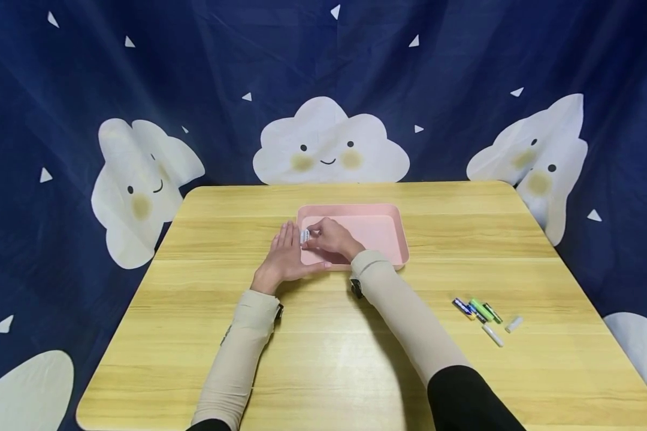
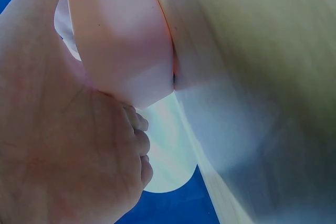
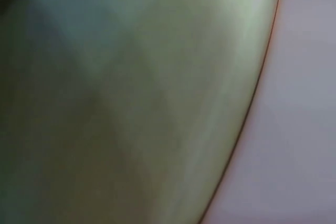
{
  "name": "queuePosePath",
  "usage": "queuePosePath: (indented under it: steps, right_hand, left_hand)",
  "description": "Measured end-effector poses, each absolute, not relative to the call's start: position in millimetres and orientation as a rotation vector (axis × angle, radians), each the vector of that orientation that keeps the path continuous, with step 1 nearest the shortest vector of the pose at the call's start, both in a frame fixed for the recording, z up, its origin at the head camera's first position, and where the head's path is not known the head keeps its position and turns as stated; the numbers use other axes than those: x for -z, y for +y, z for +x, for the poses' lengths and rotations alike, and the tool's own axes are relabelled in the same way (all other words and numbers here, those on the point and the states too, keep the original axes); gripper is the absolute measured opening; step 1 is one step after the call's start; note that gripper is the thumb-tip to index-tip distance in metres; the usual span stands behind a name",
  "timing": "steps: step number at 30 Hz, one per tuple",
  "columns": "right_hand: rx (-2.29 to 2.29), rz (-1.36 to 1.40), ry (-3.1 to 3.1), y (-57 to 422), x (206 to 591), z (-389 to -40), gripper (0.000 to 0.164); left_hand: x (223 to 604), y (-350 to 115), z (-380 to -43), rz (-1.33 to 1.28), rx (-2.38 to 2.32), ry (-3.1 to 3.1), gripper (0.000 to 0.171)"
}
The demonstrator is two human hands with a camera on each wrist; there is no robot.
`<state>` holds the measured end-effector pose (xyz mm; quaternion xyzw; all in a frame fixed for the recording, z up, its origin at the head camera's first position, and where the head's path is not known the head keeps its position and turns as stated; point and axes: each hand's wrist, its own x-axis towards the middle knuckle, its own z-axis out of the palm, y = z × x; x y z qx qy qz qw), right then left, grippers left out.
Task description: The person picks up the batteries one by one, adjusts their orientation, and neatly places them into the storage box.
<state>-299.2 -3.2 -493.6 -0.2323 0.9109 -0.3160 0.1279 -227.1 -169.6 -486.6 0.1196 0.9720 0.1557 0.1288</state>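
A shallow pink tray [image 1: 377, 233] sits toward the back of the wooden table. My right hand [image 1: 334, 236] reaches into its left end and pinches a small white battery [image 1: 305, 236], partly covered by the fingers. Along the tray's left side lies my left hand [image 1: 287, 262], fingers straight and thumb stretched across the front rim. In the left wrist view, the left hand [image 2: 79, 145] is against the tray's outer wall [image 2: 123, 35]. The right wrist view holds only the tray [image 3: 294, 103] and blurred tabletop; the hand is out of that frame.
On the right of the table [image 1: 194, 335] lies a loose group of batteries: a green one [image 1: 481, 309], a blue one [image 1: 463, 308], dark ones, and white ones [image 1: 492, 335] nearby. A dark blue curtain [image 1: 221, 60] with clouds hangs behind the table.
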Motion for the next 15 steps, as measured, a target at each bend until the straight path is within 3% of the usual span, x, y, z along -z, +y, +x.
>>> queuePosePath:
  steps: [15]
  right_hand:
    - [0.930, -0.658, 2.644, -2.1, 492.0, -295.9, 0.061]
  left_hand:
    - [485.9, -168.0, -226.8, 0.336, -0.470, 2.807, 0.139]
